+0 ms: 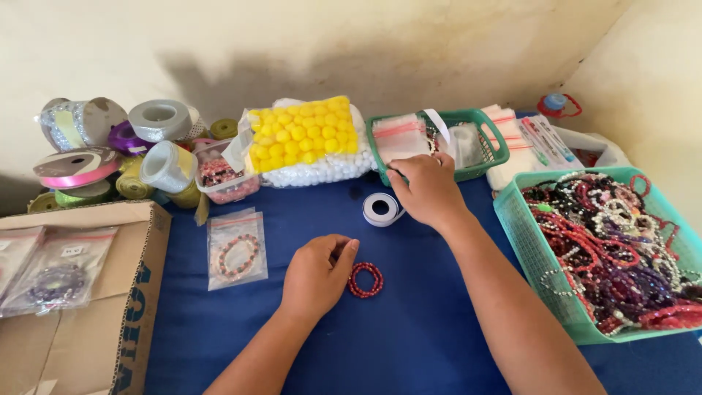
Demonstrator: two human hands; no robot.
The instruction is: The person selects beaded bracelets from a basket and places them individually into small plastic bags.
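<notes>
A red bead bracelet (365,279) lies on the blue tablecloth (409,329). My left hand (317,276) rests beside it, fingertips touching its left edge, fingers curled. My right hand (427,189) reaches to the front rim of a small green basket (491,162) that holds clear zip bags (398,136); its fingers pinch at a bag there, though the grip is partly hidden. A roll of white tape (379,208) sits just left of that hand. A clear bag holding a pink bracelet (235,250) lies to the left.
A large teal basket (534,256) full of bead bracelets stands at the right. Packs of yellow and white pom-poms (303,132), ribbon rolls (159,120) and a bead tub (223,179) line the back. A cardboard box (124,292) with bagged bracelets sits left.
</notes>
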